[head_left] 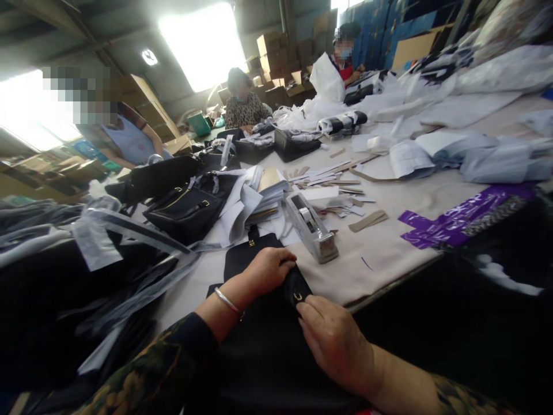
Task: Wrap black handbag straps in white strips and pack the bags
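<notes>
A black bag (259,340) with gold-coloured fittings lies at the table's near edge, right in front of me. My left hand (270,270), with a silver bangle at the wrist, rests over its upper part, fingers bent together around the bag's edge. Lower right, my right hand (334,337) pinches the black strap (297,285) beside a small gold buckle (298,297). The fingertips of both hands are partly hidden against the dark material. A tape dispenser (311,227) stands just beyond my left hand.
Another black handbag (190,204) and a stack of papers (263,196) lie beyond. Loose card strips (369,221) are scattered on the table (389,265). Purple tape (462,216) marks the right edge. Clear plastic strips (142,222) hang at left. Several people work across the table.
</notes>
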Demonstrator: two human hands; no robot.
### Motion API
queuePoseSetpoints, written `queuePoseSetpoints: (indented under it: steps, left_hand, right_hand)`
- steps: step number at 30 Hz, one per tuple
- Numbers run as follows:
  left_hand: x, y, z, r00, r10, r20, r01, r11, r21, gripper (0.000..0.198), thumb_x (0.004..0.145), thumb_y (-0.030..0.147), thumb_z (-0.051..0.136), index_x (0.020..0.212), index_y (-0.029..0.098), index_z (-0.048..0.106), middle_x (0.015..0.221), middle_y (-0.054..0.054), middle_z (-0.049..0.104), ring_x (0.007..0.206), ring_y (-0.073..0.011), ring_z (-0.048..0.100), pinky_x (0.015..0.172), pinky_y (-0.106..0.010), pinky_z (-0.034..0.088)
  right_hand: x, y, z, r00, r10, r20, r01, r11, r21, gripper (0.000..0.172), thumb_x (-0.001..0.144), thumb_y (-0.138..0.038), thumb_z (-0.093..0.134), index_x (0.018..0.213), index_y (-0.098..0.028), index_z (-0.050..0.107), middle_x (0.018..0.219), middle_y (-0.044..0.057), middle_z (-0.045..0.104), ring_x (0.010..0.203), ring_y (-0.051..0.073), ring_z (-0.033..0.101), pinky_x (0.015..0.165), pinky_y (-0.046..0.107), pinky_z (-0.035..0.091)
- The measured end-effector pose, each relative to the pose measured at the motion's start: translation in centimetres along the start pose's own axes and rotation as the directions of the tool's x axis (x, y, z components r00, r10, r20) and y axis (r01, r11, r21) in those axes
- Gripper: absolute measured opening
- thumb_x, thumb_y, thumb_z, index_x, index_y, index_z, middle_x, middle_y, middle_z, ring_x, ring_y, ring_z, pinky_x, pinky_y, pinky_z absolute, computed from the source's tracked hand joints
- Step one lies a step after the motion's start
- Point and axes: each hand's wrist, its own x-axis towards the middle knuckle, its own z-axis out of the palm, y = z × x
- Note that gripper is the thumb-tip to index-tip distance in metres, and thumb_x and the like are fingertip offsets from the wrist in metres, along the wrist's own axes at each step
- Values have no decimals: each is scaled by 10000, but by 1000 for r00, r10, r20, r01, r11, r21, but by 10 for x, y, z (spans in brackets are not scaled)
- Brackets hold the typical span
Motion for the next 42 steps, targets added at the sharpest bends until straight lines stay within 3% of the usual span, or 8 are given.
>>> queuePoseSetpoints:
  steps: [8, 13, 19, 26, 29, 33, 37, 42]
  left_hand:
    - [-2, 0, -20, 939, 137, 315, -129, 991, -46, 908, 839, 532, 694, 1574, 155, 318, 1433, -174, 578, 1248, -302, 608, 1060, -376, 457]
    - [6, -4, -9, 918, 199, 342, -181, 980, -83, 874, 875, 578, 641, 1573, 159, 323, 1451, -177, 561, 1283, -333, 582, 1062, -394, 451]
    - [-22, -25, -32, 987, 156, -21, -153, 981, 116, 644, 940, 417, 595, 1501, 138, 443, 1327, -151, 659, 1186, -277, 633, 1030, -352, 465]
    - [-133, -45, -41, 965, 52, -256, 2, 979, 205, 485, 916, 469, 618, 1304, 178, 643, 1346, -159, 625, 1263, -304, 577, 1080, -423, 472]
    - [-163, -43, -16, 898, -75, -434, 131, 986, 102, 586, 895, 490, 635, 1369, 149, 593, 1466, -197, 518, 1375, -343, 473, 1143, -493, 410]
    - [-186, -56, 9, 663, -400, -633, 258, 916, -308, 531, 939, 520, 533, 1288, 132, 631, 1304, -187, 635, 1238, -329, 579, 1073, -501, 464]
    - [-197, -90, 16, 748, -573, -334, 89, 586, -805, 635, 957, 638, 422, 1236, 115, 649, 1186, -164, 707, 1038, -284, 681, 873, -426, 562]
    - [-175, -118, 18, 815, -463, -348, -108, 468, -877, 642, 894, 647, 557, 1261, 129, 655, 1253, -150, 696, 1089, -267, 664, 905, -394, 545]
  right_hand:
    - [-3, -1, 3, 999, 30, 37, -32, 999, 34, 211, 912, -33, 447, 960, -153, 614, 803, 77, 623, 764, 222, 616, 692, 330, 494]
    - [-5, 4, 5, 995, 81, 55, -83, 996, 35, 186, 939, -88, 447, 979, -169, 610, 843, 78, 647, 766, 223, 643, 708, 347, 520]
    - [-7, 23, 2, 978, 184, 99, -187, 982, 29, 158, 951, -214, 512, 1066, -178, 614, 894, 71, 679, 778, 226, 677, 699, 353, 551]
    - [23, 6, -14, 998, -31, 47, 40, 981, -189, 346, 948, -252, 543, 1264, -119, 587, 1235, 180, 629, 1131, 316, 616, 975, 474, 520]
    - [45, -20, -14, 978, -167, 128, 190, 961, -200, 339, 952, -208, 533, 1275, -132, 602, 1271, 164, 631, 1164, 303, 608, 1003, 462, 508]
    - [69, -25, -3, 963, -32, 269, 104, 961, -255, 334, 947, -278, 564, 1225, -107, 638, 1126, 170, 690, 1009, 304, 671, 865, 438, 571]
    - [89, 5, 16, 936, 36, 350, 49, 971, -232, 413, 927, -383, 607, 1242, -119, 649, 1270, 197, 656, 1189, 353, 606, 990, 515, 505]
    - [100, 32, 45, 831, 304, 466, -275, 953, -130, 388, 872, -394, 647, 1165, -144, 701, 1146, 159, 730, 1065, 303, 684, 967, 461, 517]
